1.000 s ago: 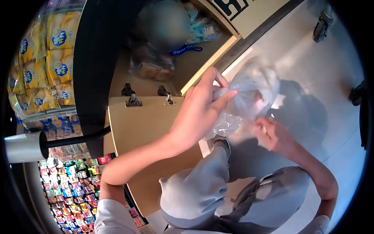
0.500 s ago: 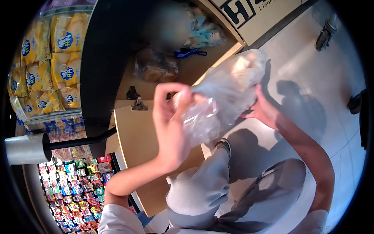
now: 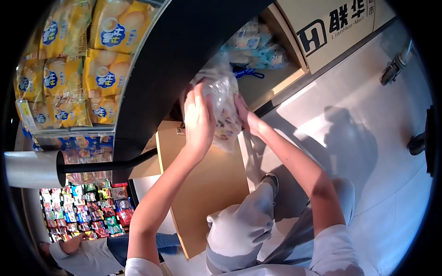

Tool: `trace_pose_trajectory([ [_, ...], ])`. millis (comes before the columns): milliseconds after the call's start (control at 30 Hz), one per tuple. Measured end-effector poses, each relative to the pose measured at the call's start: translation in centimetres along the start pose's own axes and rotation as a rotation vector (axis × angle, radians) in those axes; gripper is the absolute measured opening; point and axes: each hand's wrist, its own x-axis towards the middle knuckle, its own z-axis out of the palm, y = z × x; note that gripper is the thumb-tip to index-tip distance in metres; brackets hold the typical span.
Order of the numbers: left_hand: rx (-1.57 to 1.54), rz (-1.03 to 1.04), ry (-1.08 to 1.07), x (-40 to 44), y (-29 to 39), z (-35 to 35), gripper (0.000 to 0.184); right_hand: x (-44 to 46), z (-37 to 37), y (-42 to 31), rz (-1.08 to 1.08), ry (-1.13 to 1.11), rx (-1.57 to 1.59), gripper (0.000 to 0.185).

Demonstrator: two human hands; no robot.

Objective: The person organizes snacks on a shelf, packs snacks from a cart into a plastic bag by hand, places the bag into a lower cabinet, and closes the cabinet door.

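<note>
At the opening of a low wooden cabinet (image 3: 294,62), a clear plastic bag (image 3: 223,99) with small, pale and dark pieces inside is held between both hands. My left hand (image 3: 199,120) presses along the bag's left side, its fingers pointing up and partly wrapped round the plastic. Against the right side of the bag lies my right hand (image 3: 249,118), its fingertips partly hidden by the plastic. Beyond the bag, other packets with blue and white print (image 3: 258,50) lie inside the cabinet, beside a dark blue strap (image 3: 248,72).
A wooden cabinet door (image 3: 207,193) hangs open below my arms. Yellow snack packs (image 3: 108,73) fill the shelf at left, above a metal cylinder on a black bar (image 3: 34,169). Another person (image 3: 87,257) is at lower left. A caster wheel (image 3: 393,69) stands on the floor.
The bag has moved left, from over the floor to the cabinet opening, and now hangs more upright. Both hands moved with it and came closer together. Another person has appeared at lower left.
</note>
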Motion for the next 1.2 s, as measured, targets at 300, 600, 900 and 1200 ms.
trace_pose_trajectory([
  [300, 0.664, -0.005, 0.006, 0.5, -3.7, 1.4, 0.093, 9.6, 5.6, -5.9, -0.264, -0.057, -0.316, 0.062],
  [600, 0.111, -0.665, 0.079, 10.2, -14.2, 7.8, 0.062, 9.4, 2.2, 2.1, -0.776, 0.524, -0.896, 0.073],
  [900, -0.005, -0.604, 0.126, 8.1, -17.6, 9.8, 0.05, 19.8, 3.0, 1.0, -0.798, 0.216, -1.226, 0.074],
  [1200, -0.021, -0.397, 0.429, 6.9, -16.4, 13.8, 0.039, 12.5, 1.7, -2.4, -1.111, 0.14, -1.457, 0.052],
])
